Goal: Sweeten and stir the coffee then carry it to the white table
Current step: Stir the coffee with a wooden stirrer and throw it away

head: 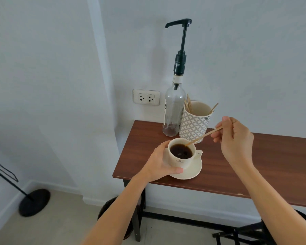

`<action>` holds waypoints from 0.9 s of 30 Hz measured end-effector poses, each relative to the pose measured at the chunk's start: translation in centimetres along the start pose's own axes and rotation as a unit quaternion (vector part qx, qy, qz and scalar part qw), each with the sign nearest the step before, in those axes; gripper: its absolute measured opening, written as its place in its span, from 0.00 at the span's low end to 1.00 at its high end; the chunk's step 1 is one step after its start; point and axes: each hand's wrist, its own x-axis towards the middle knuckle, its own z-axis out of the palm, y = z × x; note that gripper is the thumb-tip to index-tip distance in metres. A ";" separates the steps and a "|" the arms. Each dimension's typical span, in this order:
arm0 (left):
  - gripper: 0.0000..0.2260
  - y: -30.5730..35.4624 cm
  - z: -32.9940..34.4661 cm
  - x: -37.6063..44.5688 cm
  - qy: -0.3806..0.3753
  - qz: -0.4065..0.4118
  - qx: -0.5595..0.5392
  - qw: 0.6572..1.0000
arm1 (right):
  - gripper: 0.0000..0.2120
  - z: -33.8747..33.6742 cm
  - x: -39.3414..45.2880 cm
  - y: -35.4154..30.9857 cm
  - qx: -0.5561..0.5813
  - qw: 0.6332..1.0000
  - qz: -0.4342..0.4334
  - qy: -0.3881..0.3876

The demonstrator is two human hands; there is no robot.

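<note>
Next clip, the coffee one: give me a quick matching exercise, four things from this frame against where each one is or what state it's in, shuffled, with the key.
Things
1. stir stick
2. coffee cup
3. pump bottle
4. patterned cup

Places or states
A. stands at the back by the wall, nearly empty
B. holds spare wooden sticks
C. on a saucer, steadied by the left hand
D. pinched in the right hand, tip dipped in the coffee

Pairs: 1-D, 2-C, 3-A, 4-B

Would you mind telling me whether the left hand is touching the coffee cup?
Touching: the head view shows the left hand wrapped around the coffee cup, thumb pressed on its near side.
</note>
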 end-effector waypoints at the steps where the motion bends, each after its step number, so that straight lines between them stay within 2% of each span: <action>1: 0.37 -0.2 -0.9 -0.2 0.000 0.006 0.025 1.000 | 0.21 -0.1 0.4 -0.1 0.037 0.998 0.035 0.023; 3: 0.32 -0.8 -3.3 -0.7 0.048 0.019 0.041 0.998 | 0.20 -0.2 1.3 -0.9 0.132 0.983 0.104 0.069; 7: 0.15 -2.9 -10.8 -2.2 0.237 -0.005 -0.055 0.970 | 0.20 1.5 0.4 -4.4 0.282 0.939 0.180 0.079; 10: 0.10 -7.0 -17.5 -3.2 0.333 -0.061 -0.024 0.941 | 0.20 6.1 -2.8 -7.4 0.287 0.938 0.185 0.050; 12: 0.11 -10.5 -21.4 -3.7 0.362 -0.102 0.018 0.926 | 0.19 10.3 -5.5 -9.1 0.259 0.950 0.173 0.024; 16: 0.16 -16.6 -27.1 -3.6 0.326 -0.154 0.119 0.925 | 0.17 20.1 -12.2 -11.3 0.165 0.977 0.126 -0.049; 19: 0.21 -19.8 -29.5 -2.7 0.276 -0.126 0.188 0.934 | 0.14 26.9 -17.1 -11.8 0.081 0.985 0.094 -0.122; 22: 0.26 -22.0 -30.4 -1.1 0.230 -0.080 0.260 0.934 | 0.12 32.5 -20.7 -9.4 0.011 0.976 0.108 -0.191; 27: 0.28 -25.0 -30.2 1.0 0.190 -0.066 0.308 0.930 | 0.14 38.5 -24.2 -2.4 -0.103 0.939 0.166 -0.284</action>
